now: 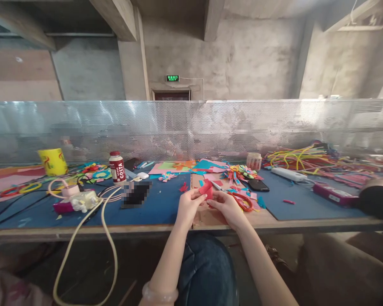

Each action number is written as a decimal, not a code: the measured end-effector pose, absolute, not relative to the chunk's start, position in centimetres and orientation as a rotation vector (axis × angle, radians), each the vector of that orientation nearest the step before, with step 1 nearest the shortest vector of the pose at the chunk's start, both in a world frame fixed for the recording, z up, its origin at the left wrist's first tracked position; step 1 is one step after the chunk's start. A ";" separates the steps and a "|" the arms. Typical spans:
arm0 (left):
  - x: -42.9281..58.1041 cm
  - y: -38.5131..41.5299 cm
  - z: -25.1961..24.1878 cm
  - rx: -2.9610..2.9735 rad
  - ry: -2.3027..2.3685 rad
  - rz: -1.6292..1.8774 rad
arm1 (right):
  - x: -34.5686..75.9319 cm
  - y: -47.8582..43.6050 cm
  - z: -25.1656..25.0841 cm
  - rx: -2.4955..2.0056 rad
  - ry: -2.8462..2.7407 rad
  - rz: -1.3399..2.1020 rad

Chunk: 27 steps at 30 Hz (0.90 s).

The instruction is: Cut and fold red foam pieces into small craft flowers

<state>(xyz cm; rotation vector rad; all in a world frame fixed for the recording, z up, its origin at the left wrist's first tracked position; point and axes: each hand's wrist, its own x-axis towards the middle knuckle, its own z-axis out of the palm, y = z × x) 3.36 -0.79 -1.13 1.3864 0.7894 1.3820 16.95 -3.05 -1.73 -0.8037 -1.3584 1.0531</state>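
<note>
A small piece of red paper (206, 189) is held up over the front of the worktable, in front of my knee. My left hand (189, 205) pinches it from the left side. My right hand (226, 206) has its fingers closed at the paper's lower right edge; the fingertips are partly hidden. Just behind my right hand lie scissors with orange handles (246, 203), touching or close to it. Coloured paper scraps (255, 203) are scattered around, and a small red paper piece (183, 187) lies to the left on the blue mat.
Folded paper flowers (241, 173), a black phone (258, 185) and a bundle of pipe cleaners (296, 157) lie to the right. Leftward stand a Costa bottle (116, 166) and a yellow tape roll (52, 162). A cream cable (114, 250) loops off the table edge. A perforated metal screen (140, 131) runs behind.
</note>
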 end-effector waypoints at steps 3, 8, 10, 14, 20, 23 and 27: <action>3.4 -1.0 -1.0 1.393 0.776 1.390 | 16.9 -3.1 -1.6 -0.838 -1.352 1.032; 3.4 -1.0 -1.0 1.371 0.779 1.362 | 16.9 -3.2 -1.6 -0.838 -1.353 1.030; 3.4 -0.9 -1.0 1.371 0.783 1.355 | 17.0 -3.1 -1.7 -0.831 -1.354 1.032; 3.3 -0.7 -1.2 1.410 0.786 1.359 | 17.0 -3.0 -1.8 -0.837 -1.355 1.026; 3.3 -0.5 -1.4 1.431 0.800 1.355 | 17.0 -3.0 -1.7 -0.868 -1.371 0.996; 3.3 -0.5 -1.4 1.429 0.791 1.360 | 16.9 -3.0 -1.7 -0.876 -1.371 0.993; 3.3 -0.5 -1.4 1.397 0.796 1.364 | 16.8 -3.1 -1.7 -0.878 -1.399 0.974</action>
